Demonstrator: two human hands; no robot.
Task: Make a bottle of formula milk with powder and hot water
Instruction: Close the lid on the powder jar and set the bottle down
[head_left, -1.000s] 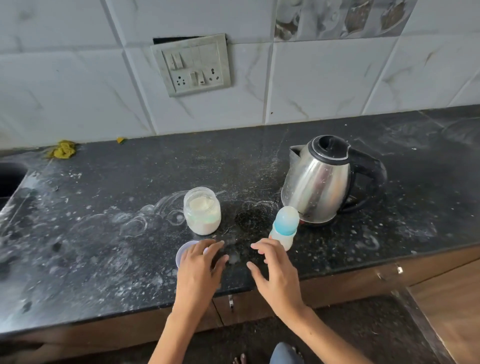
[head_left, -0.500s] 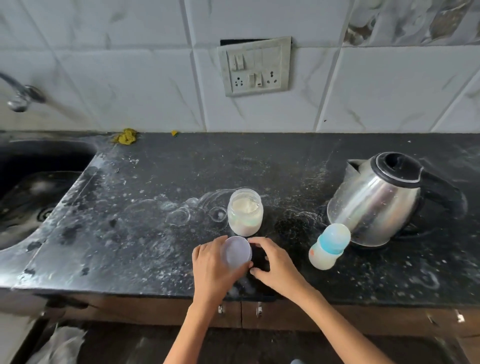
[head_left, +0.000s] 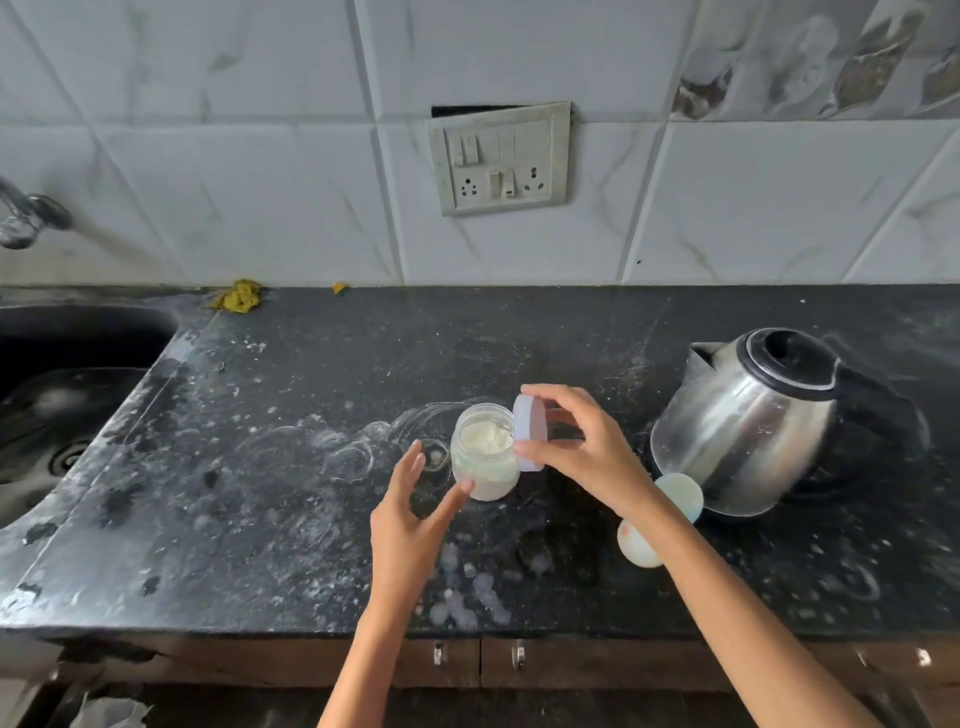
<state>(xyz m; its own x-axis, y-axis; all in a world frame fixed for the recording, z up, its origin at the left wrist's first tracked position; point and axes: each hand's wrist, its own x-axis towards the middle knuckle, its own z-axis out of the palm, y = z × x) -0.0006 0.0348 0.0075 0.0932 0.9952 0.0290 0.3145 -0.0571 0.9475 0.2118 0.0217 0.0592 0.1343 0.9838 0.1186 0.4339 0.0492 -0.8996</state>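
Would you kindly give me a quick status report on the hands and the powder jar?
Right hand holds lid beside open powder jar. Left hand open, touching jar. Bottle capped, by kettle. Nothing in the way.

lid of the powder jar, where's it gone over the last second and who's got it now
The lid went from the counter under the left hand up to the jar's rim, now held on edge by the right hand. The left hand let go and sits open beside the jar. Jar, kettle and bottle stayed put.
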